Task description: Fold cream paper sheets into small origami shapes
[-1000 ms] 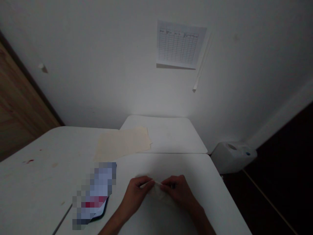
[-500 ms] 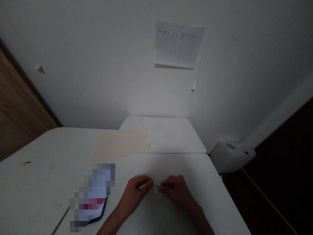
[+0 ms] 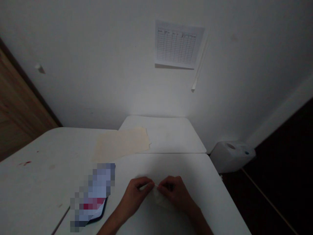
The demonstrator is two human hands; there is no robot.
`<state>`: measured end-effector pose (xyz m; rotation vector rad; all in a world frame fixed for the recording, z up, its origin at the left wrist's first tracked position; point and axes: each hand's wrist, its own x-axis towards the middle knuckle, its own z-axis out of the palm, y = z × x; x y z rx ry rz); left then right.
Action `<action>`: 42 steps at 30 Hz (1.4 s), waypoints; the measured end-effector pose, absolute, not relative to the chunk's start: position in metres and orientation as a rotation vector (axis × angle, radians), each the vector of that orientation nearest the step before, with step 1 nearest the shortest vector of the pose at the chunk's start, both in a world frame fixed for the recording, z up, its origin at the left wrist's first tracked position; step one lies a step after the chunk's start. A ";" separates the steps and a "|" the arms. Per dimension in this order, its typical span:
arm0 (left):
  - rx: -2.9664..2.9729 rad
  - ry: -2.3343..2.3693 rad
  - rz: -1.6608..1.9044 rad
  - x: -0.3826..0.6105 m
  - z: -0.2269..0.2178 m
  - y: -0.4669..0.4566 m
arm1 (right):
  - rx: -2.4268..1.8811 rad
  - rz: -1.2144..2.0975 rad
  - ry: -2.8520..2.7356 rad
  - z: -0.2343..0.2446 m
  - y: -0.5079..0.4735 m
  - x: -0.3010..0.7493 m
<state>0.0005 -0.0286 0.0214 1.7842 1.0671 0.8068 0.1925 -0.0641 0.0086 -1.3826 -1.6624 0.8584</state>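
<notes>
My left hand (image 3: 139,192) is closed in a pinch, thumb against fingers, on the upper edge of a thin, whitish, see-through sheet (image 3: 159,198). My right hand (image 3: 176,192) pinches the same edge from the other side, its fingertips almost meeting those of the left. Below the fingertips the sheet hangs or lies over the white table (image 3: 210,209). Its pale colour blends with the tabletop, so I cannot tell whether it is a bag or a single layer. To the left of my left hand lies a phone (image 3: 97,192) with its screen blurred out.
A beige sheet of paper (image 3: 122,143) lies across the table joint at the back left. A printed chart (image 3: 176,45) hangs on the wall, beside a white strip (image 3: 199,71). Past the table's right edge, a white plastic container (image 3: 231,160) stands on the dark floor.
My right hand has shifted slightly left, so the gap between the two pinches is narrower. Both hands keep hold of the sheet.
</notes>
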 end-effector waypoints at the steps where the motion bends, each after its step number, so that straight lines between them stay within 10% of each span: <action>1: 1.782 1.067 0.808 0.000 0.021 -0.029 | -1.384 0.862 -1.657 0.008 -0.064 0.193; 42: 1.660 1.035 0.929 -0.012 0.013 -0.021 | -1.459 0.862 -1.551 0.004 -0.056 0.212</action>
